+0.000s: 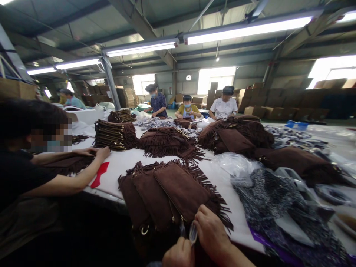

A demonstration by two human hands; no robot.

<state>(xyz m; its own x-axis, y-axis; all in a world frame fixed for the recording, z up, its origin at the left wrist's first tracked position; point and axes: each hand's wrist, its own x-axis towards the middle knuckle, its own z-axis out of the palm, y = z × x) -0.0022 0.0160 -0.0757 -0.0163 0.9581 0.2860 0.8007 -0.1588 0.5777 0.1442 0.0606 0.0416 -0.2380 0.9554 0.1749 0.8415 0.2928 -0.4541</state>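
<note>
My left hand (179, 253) and my right hand (213, 231) are close together at the table's front edge. Pinched between their fingers is a small pale loop-shaped piece (193, 234), shiny like clear plastic; its exact kind is unclear. It sits by the zipper corner of a brown fringed pouch (182, 187), the top one of several overlapping pouches. My right fingers are at that pouch's lower edge. A gold ring (144, 230) hangs from a pouch lower left. The left fingertips are partly hidden.
On the left, a co-worker's arms (75, 181) rest over more brown pouches, near a red piece (100, 174). Stacked pouches (111, 135) and fringed piles stand further back. To the right lie dark speckled fabric (267, 196) and clear plastic (236, 165). Several people work across the table.
</note>
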